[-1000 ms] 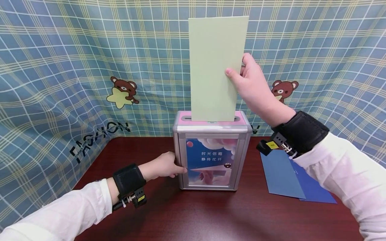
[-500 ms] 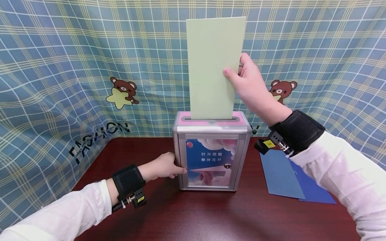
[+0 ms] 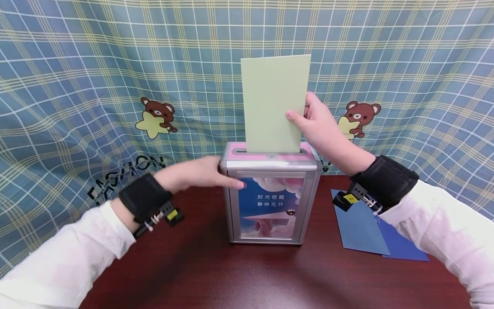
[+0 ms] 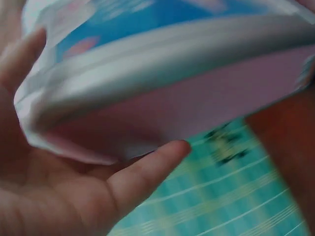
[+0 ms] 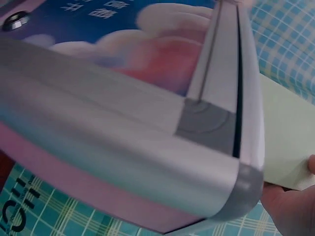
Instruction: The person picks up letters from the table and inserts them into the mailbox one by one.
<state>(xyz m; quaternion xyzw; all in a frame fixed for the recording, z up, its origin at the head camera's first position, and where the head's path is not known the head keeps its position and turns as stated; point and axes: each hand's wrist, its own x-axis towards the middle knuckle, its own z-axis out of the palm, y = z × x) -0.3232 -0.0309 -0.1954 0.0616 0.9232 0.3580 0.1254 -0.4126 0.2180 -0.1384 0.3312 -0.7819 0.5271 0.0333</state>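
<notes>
A silver-framed letter box (image 3: 270, 206) with a pink top stands upright on the table, a paper plane pictured on its front. From its top slot (image 3: 305, 152) rises a pale green envelope (image 3: 270, 103), its lower end hidden inside. My right hand (image 3: 318, 122) pinches the envelope's right edge, thumb in front and fingers behind. At the box's upper left corner, my left hand (image 3: 200, 171) holds the side, thumb across the front; in the left wrist view one finger (image 4: 152, 169) reaches along the pink side. The right wrist view shows the envelope (image 5: 285, 137) beyond the box's silver corner.
Two flat blue sheets, one lighter (image 3: 360, 227) and one darker (image 3: 405, 240), overlap on the dark red table (image 3: 262, 274) right of the box. A plaid curtain (image 3: 193, 77) with printed bears hangs close behind.
The envelope and my right hand have moved down, leaving less of the envelope above the slot. My left hand has slid up from the box's lower left side to its upper corner.
</notes>
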